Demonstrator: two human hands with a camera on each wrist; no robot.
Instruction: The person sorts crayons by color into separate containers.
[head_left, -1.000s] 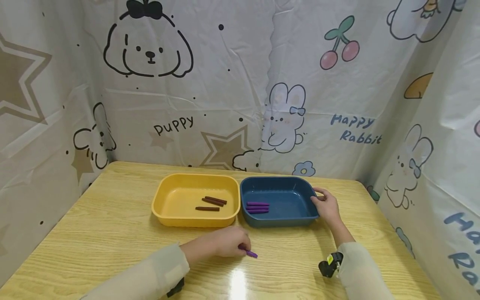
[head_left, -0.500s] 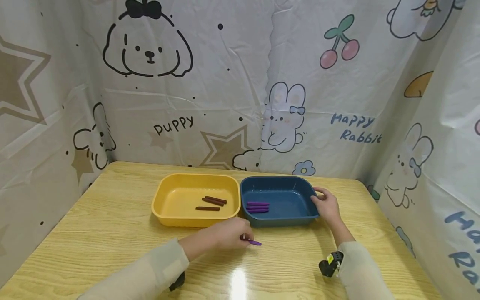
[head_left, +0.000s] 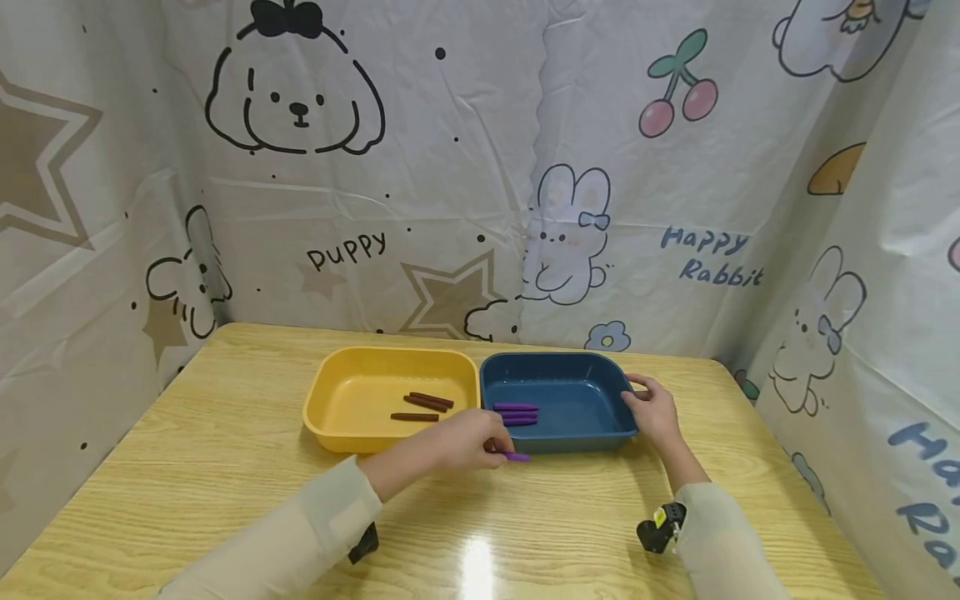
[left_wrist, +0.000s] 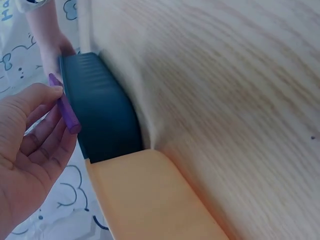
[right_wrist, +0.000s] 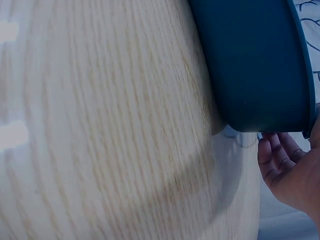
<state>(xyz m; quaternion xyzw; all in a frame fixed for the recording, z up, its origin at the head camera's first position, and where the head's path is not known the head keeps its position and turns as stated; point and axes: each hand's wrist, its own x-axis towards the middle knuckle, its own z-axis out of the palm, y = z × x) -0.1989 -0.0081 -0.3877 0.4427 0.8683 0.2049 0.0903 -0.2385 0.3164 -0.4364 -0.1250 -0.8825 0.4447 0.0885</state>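
My left hand [head_left: 468,440] pinches a purple stick [head_left: 516,456] just above the table, at the front rim of the blue tray [head_left: 577,360]. The left wrist view shows that purple stick [left_wrist: 65,106] between thumb and fingers, beside the blue tray [left_wrist: 102,117]. Several purple sticks [head_left: 516,413] lie inside the blue tray. My right hand [head_left: 654,412] grips the tray's right rim; in the right wrist view its fingers [right_wrist: 280,167] curl beside the tray's wall [right_wrist: 255,65]. The yellow tray [head_left: 352,360] to the left holds three brown sticks [head_left: 424,406].
The two trays stand side by side at the middle of a wooden table [head_left: 225,467]. A printed cloth backdrop [head_left: 450,167] closes in the table at the back and on both sides. Both forearms reach in from the near edge.
My left hand has lifted the purple stick off the table and carried it away from me, up to the blue tray's front rim. The right hand has stayed on the tray.
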